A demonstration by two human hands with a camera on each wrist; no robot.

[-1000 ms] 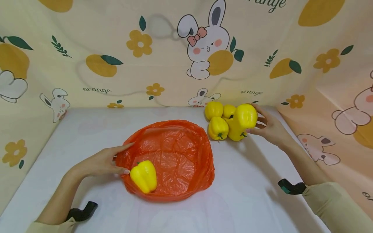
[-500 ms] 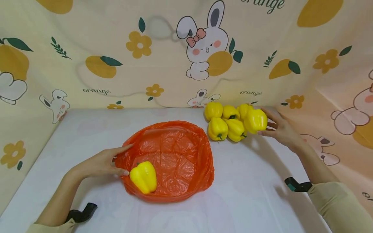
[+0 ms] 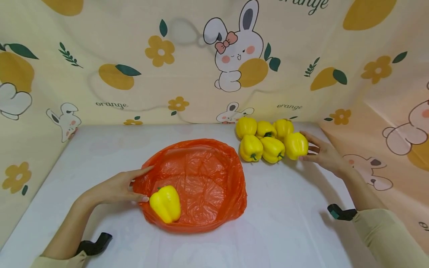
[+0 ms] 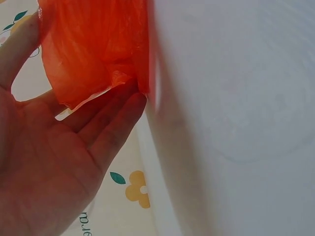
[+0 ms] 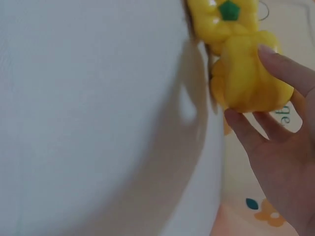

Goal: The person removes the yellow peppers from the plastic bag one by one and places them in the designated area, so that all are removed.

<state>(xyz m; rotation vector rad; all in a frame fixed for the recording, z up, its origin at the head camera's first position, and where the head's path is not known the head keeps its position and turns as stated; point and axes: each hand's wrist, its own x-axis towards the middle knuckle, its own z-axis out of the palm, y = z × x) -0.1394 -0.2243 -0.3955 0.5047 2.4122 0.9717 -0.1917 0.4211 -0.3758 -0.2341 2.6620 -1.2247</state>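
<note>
At the right, my right hand (image 3: 323,154) grips a yellow bell pepper (image 3: 296,146) between thumb and fingertips, at the right end of a cluster of several others. The right wrist view shows this pepper (image 5: 251,73) with the thumb on one side and fingers on the other. My left hand (image 3: 115,188) holds the left rim of an open red plastic bag (image 3: 201,178); in the left wrist view the bag's film (image 4: 93,49) lies between thumb and fingers. One yellow bell pepper (image 3: 165,203) lies inside the bag, beside the left thumb.
Several yellow bell peppers (image 3: 251,148) stand in two rows near the back right of the white table (image 3: 268,230). Behind them hangs a cloth backdrop (image 3: 134,48) with rabbits and oranges, and another patterned cloth (image 3: 378,137) borders the right side.
My right hand has carried its pepper rightward and down, from in front of the cluster to the end of its front row. The left hand and the bag have stayed put.
</note>
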